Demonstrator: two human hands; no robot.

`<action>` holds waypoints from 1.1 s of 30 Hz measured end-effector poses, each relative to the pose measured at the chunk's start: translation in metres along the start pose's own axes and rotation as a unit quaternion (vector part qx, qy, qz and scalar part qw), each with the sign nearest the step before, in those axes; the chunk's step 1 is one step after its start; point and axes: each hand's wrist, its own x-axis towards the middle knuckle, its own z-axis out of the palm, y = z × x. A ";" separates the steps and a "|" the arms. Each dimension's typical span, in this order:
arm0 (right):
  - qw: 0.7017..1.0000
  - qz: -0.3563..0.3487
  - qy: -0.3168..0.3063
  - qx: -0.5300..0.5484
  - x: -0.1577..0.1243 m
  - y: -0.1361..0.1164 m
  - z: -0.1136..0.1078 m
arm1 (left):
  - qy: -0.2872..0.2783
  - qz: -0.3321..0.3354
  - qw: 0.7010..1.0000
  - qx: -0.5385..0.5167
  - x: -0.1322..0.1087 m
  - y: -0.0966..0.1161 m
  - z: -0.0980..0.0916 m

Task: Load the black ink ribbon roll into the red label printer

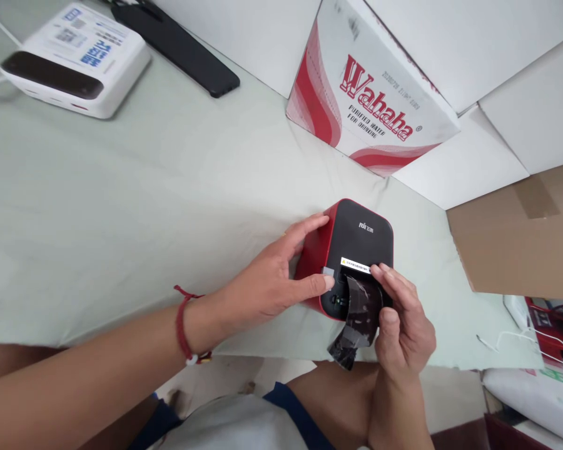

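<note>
- While the head view looks down on a pale green counter [98, 219], a small red-and-black printer [356, 240] sits at centre right of the frame, near the counter's front edge.
- Its black top carries a small white logo [366, 227], too small to read.
- Below the logo, a white sticker [355, 265] with a yellow warning mark bears fine print that cannot be made out.
- At centre frame, the left hand [272, 281] grips the printer's red side. Its fingers are loosely spread, the forefinger lies along the upper edge and the thumb tip rests on a grey tab [327, 271] at the front.
- A red string bracelet [182, 328] circles that wrist.
- Lower right of centre, the right hand [403, 325] is closed in a pinch, with thumb and fingertips on a black strip [359, 319].
- The strip comes out of the printer's front slot and hangs past the counter edge, its lower end crumpled.
- At upper centre right stands a white and red carton [370, 100] printed "Wahaha" in red, with "PURIFIED WATER FOR DRINKING" beneath.
- In the upper left corner lies a white device [75, 56] with a dark panel and blue characters on its top label, unreadable here.
- Just right of it lies a flat black slab [178, 44].
- Plain brown cardboard [516, 244] fills the right edge.
- A red item with white cables [548, 325] is below the cardboard.
</note>
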 end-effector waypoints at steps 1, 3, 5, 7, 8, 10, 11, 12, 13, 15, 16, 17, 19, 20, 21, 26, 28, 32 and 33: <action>1.000 0.000 -0.002 0.002 0.000 0.000 0.000 | -0.002 -0.014 1.000 -0.017 0.001 0.001 0.000; 1.000 -0.001 -0.004 0.001 -0.001 0.000 -0.001 | -0.002 -0.038 0.998 -0.049 0.003 0.002 0.001; 1.000 -0.003 -0.006 -0.006 -0.001 0.001 -0.001 | 0.004 -0.053 0.996 -0.074 0.004 0.003 0.002; 1.000 -0.007 -0.010 -0.011 -0.001 0.001 -0.001 | 0.009 -0.059 0.994 -0.093 0.005 0.002 0.003; 1.000 -0.007 -0.012 -0.012 -0.001 0.001 -0.001 | 0.010 -0.060 0.993 -0.099 0.006 0.001 0.003; 1.000 -0.008 -0.015 -0.014 0.000 0.000 -0.001 | 0.009 -0.058 0.994 -0.096 0.006 -0.001 0.002; 1.000 -0.009 -0.016 -0.015 0.000 -0.001 -0.001 | 0.008 -0.058 0.994 -0.090 0.005 -0.001 0.002; 1.000 -0.009 -0.017 -0.018 0.000 -0.001 -0.001 | 0.006 -0.058 0.995 -0.085 0.005 -0.001 0.002; 1.000 -0.009 -0.018 -0.020 0.000 -0.001 -0.002 | 0.003 -0.059 0.995 -0.083 0.005 0.000 0.002; 0.999 -0.012 -0.023 -0.025 0.000 -0.002 -0.002 | -0.002 -0.066 0.993 -0.095 0.005 0.003 0.002; 0.999 -0.014 -0.028 -0.028 0.000 -0.002 -0.002 | -0.001 -0.075 0.991 -0.108 0.005 0.005 0.003; 0.999 -0.020 -0.033 -0.031 0.000 -0.002 -0.002 | 0.004 -0.089 0.988 -0.124 0.005 0.008 0.004; 0.998 -0.035 -0.045 -0.036 0.001 -0.002 -0.002 | 0.024 -0.128 0.979 -0.156 0.006 0.013 0.005; 0.997 -0.041 -0.050 -0.040 0.001 -0.002 -0.002 | 0.035 -0.148 0.974 -0.170 0.006 0.015 0.006; 0.996 -0.046 -0.055 -0.044 0.002 -0.002 -0.002 | 0.042 -0.164 0.969 -0.182 0.007 0.017 0.007; 0.995 -0.050 -0.069 -0.055 0.002 -0.002 -0.003 | 0.051 -0.185 0.959 -0.208 0.008 0.020 0.007; 0.995 -0.052 -0.073 -0.054 0.002 -0.002 -0.004 | 0.053 -0.188 0.958 -0.209 0.008 0.021 0.007; 0.994 -0.052 -0.081 -0.053 0.003 -0.003 -0.006 | 0.057 -0.201 0.951 -0.226 0.008 0.022 0.008; 0.994 -0.052 -0.083 -0.052 0.003 -0.003 -0.007 | 0.059 -0.205 0.949 -0.234 0.008 0.023 0.009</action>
